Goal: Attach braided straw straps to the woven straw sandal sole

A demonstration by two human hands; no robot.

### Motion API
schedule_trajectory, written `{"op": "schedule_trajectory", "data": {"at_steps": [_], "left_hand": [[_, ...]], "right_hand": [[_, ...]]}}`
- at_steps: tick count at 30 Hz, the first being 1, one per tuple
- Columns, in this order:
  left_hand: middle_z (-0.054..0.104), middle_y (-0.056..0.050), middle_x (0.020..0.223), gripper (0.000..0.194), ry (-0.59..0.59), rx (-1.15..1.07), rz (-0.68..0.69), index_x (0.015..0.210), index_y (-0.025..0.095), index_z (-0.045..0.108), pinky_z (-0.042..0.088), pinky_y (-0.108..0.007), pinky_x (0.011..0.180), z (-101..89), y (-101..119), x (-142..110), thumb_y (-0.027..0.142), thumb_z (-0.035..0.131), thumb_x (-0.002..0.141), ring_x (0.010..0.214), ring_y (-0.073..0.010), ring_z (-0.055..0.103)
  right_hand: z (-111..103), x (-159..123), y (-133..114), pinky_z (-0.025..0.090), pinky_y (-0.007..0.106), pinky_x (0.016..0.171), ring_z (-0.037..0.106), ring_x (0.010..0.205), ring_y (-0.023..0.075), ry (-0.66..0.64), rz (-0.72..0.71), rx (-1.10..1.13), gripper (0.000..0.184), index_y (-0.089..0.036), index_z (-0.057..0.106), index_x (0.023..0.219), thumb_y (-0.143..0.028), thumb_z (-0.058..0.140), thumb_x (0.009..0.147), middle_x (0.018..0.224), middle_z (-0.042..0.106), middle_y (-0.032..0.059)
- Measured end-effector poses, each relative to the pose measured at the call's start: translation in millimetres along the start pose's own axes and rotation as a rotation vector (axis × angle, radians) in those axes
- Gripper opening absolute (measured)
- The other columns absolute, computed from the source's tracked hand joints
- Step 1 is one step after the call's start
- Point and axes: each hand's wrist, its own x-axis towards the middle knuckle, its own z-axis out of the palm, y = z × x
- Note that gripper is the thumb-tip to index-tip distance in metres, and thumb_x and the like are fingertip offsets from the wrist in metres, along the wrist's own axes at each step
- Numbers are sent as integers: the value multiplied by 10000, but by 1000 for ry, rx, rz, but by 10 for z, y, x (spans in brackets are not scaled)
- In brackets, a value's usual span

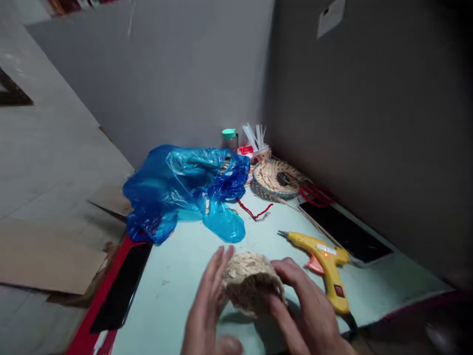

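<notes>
A small hollow, beige bowl-shaped piece (251, 268) of rough fibre is tilted on its side over the table, its opening facing me. My right hand (306, 305) grips its right rim, with one finger inside the hollow and others on the outside. Along the left side lie the stretched fingers of my left hand (209, 301), touching or almost touching it; the thumb stands apart. To the right of my right hand, a yellow hot glue gun (327, 261) lies on its side with an orange light on.
Blue plastic bags (185, 182) are heaped at the back left. A red twisted cord (254, 213), a round woven basket (275, 177) and a jar with a green lid (229, 138) lie or stand behind. Dark phones or tablets (123, 286) flank the pale table (166, 296).
</notes>
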Motion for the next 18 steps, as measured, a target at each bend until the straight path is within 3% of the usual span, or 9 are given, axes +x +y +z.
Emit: {"op": "schedule_trajectory", "data": {"at_steps": [2, 5, 7, 9, 11, 14, 16, 18], "left_hand": [[768, -94, 1144, 621, 31, 170, -60, 1171, 221, 740, 562, -336, 915, 37, -85, -12, 554, 809, 652, 1092, -332, 696], [801, -86, 1017, 329, 58, 318, -27, 1029, 211, 792, 565, -351, 887, 75, -151, -19, 424, 716, 791, 973, -310, 734], [796, -55, 1049, 300, 52, 343, 76, 1069, 262, 779, 554, -343, 889, 86, -150, -22, 390, 689, 813, 970, -291, 732], [796, -31, 1043, 250, 50, 371, 171, 1068, 305, 773, 548, -316, 857, 91, -131, -25, 339, 663, 845, 938, -258, 735], [794, -23, 1019, 230, 32, 417, 234, 1057, 316, 769, 542, -296, 811, 97, -112, -25, 286, 649, 864, 889, -233, 735], [789, -14, 1017, 211, 20, 467, 213, 1038, 306, 760, 528, -279, 796, 109, -96, -18, 257, 633, 876, 886, -219, 727], [783, -14, 1035, 201, 5, 494, 178, 1028, 286, 747, 522, -279, 803, 118, -97, -13, 254, 595, 900, 909, -219, 721], [776, -23, 1045, 226, -29, 527, 149, 1051, 264, 729, 518, -288, 802, 125, -113, -13, 235, 548, 919, 931, -225, 714]], "right_hand": [[38, 2, 22, 593, 295, 796, 702, 949, 224, -73, 33, -30, 208, -259, 525, 1168, -225, 497, 964, 1012, 700, 60], [-11, 31, 55, 577, 335, 901, 642, 1143, 248, -161, 65, -53, 383, -291, 452, 1336, -362, 527, 967, 1236, 651, 74], [-121, 84, 55, 528, 402, 1002, 532, 1303, 277, -198, 76, -43, 545, -319, 313, 1477, -471, 479, 980, 1429, 537, 75], [-249, 165, 21, 473, 438, 1067, 437, 1389, 286, -222, 65, 4, 582, -357, 210, 1539, -532, 366, 1006, 1536, 432, 36], [-350, 258, -39, 418, 404, 1121, 387, 1425, 260, -250, 53, 60, 553, -394, 225, 1538, -556, 300, 1015, 1567, 391, -28], [-417, 377, -131, 288, 304, 1196, 324, 1457, 197, -271, 60, 123, 509, -394, 317, 1510, -544, 277, 1026, 1569, 376, -107], [-415, 436, -171, 216, 256, 1214, 311, 1459, 164, -260, 52, 139, 496, -367, 356, 1496, -524, 248, 1039, 1562, 383, -125], [-388, 490, -191, 215, 238, 1206, 327, 1446, 152, -242, 15, 146, 502, -333, 373, 1489, -518, 230, 1044, 1552, 404, -109]]}}
